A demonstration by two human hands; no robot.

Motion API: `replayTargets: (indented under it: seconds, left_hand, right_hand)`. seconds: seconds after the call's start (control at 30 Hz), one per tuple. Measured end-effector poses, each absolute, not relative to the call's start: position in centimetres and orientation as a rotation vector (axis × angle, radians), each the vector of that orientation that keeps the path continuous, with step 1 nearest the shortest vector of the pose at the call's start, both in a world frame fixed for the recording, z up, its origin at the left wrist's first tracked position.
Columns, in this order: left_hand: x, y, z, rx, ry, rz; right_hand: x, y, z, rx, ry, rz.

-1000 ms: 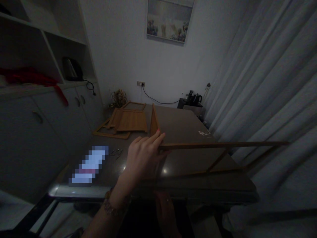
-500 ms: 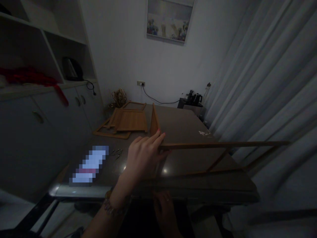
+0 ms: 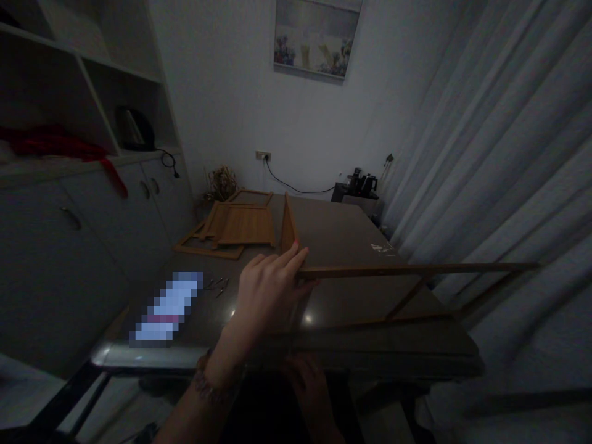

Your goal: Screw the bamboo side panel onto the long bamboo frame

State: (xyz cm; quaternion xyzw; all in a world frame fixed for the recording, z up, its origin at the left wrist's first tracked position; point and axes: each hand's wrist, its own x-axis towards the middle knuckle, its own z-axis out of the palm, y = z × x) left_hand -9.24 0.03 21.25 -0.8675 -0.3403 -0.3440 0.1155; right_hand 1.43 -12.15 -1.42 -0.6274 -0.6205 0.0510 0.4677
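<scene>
My left hand [image 3: 268, 296] grips the near top corner of a thin wooden frame [image 3: 416, 269] that stands upright on the dark table [image 3: 342, 237] and reaches out to the right past the table edge. My right hand [image 3: 309, 388] is low in shadow below the table's front edge, near the frame's bottom corner; its fingers are curled but too dark to read. A wooden panel [image 3: 289, 228] stands on edge behind my left hand. Several small screws [image 3: 217, 285] lie on the table to the left.
A stack of wooden panels and frames [image 3: 231, 228] lies at the table's far left. A blurred-out flat item [image 3: 166, 306] rests near the front left corner. White cabinets [image 3: 92, 216] stand left, curtains [image 3: 509, 185] right, a kettle set [image 3: 363, 183] behind the table.
My right hand has risen slightly towards the table's front edge. My left hand and the frame have stayed in place.
</scene>
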Motion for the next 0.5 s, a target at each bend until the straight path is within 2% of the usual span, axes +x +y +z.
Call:
replayTargets:
  seconds: [0.33, 0.5]
  left_hand:
    - [-9.2, -0.1, 21.3, -2.532, -0.988, -1.016]
    - [-9.2, -0.1, 21.3, -2.536, -0.991, -1.029]
  right_hand:
    - [0.5, -10.8, -2.2, -1.478, -1.507, -0.048]
    - [0.7, -11.0, -2.9, -1.487, -1.484, -0.328]
